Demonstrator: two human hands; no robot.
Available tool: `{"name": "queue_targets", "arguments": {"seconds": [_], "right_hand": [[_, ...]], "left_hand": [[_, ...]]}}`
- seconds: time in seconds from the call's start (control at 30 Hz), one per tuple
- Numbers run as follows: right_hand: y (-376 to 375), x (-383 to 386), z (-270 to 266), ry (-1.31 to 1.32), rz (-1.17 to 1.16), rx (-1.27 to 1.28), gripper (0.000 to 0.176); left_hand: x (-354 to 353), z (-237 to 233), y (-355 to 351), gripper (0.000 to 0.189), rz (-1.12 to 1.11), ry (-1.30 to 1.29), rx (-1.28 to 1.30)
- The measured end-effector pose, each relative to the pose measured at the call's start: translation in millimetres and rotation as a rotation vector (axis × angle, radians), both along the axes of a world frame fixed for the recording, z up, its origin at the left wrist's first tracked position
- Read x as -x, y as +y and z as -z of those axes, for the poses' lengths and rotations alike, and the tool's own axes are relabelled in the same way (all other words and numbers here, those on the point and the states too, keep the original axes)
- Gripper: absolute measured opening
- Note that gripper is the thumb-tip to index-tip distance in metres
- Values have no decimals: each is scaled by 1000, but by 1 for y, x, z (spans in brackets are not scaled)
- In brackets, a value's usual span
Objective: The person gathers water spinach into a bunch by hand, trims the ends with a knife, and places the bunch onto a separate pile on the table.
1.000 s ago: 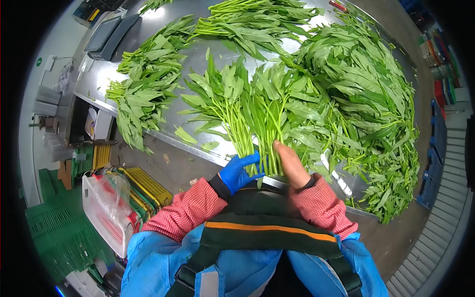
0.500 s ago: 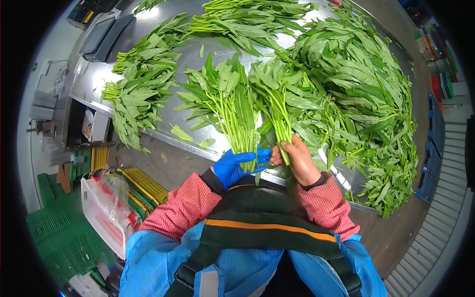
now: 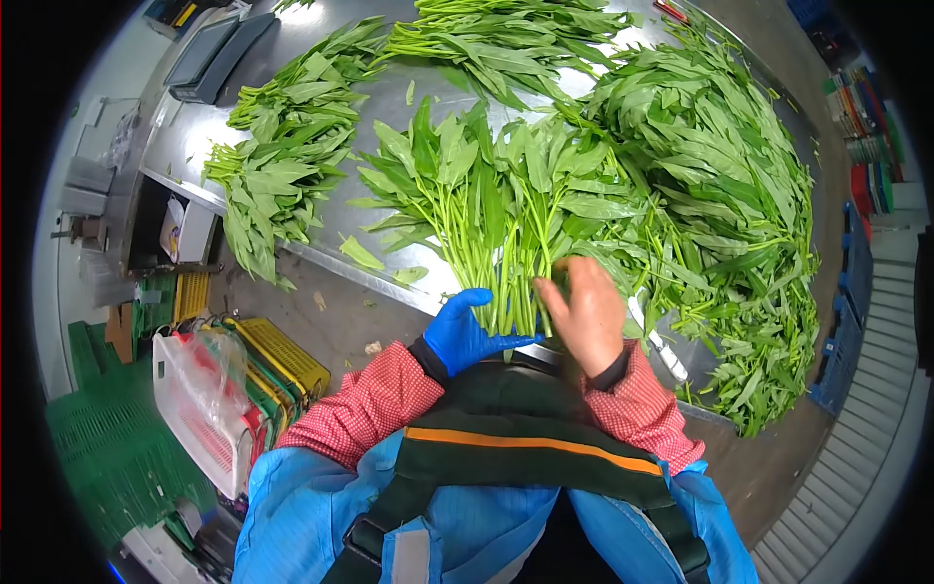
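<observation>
My left hand (image 3: 472,333), in a blue glove, cups the lower stems of a bunch of leafy greens (image 3: 491,243) at the table's near edge. The bunch's leaves point away from me. My bare right hand (image 3: 586,310) is at the right side of the stem ends, thumb and fingers curved against them. Whether it grips any stem is hard to see. A large heap of loose greens (image 3: 720,185) covers the right of the metal table (image 3: 375,209). Just right of my right hand lies a white-handled knife (image 3: 666,358).
Bunches of greens lie at the left (image 3: 277,185) and the far side (image 3: 496,44). A grey device (image 3: 219,63) stands at the far left corner. Left of the table are a white crate (image 3: 199,419) and green crates (image 3: 117,428). Blue crates (image 3: 848,311) are on the right.
The stems that my right hand held apart now stand against the bunch in my left hand. My right hand has turned, its back now facing up.
</observation>
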State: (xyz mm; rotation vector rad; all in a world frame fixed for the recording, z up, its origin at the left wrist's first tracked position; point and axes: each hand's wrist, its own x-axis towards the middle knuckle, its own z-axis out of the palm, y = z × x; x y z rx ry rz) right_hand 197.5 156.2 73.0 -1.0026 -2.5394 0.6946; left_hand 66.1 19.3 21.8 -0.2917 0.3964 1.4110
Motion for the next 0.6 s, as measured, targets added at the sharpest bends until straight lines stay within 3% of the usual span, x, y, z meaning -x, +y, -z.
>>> {"name": "queue_targets", "arguments": {"seconds": [0.13,0.17,0.27,0.4,0.6], "right_hand": [[-4,17,-20,-36,-61,370,22],[-4,18,2,-3,-81,311,19],[3,17,44,130,-71,750,18],[3,15,34,249,58,1165,16],[-4,9,54,199,-38,832,10]], "left_hand": [[-3,9,-3,56,-19,26,22],[-3,10,-3,55,-18,33,34],[-2,11,-6,54,-27,45,48],[-8,23,-10,51,13,148,57],[-11,25,-3,52,108,327,90]]}}
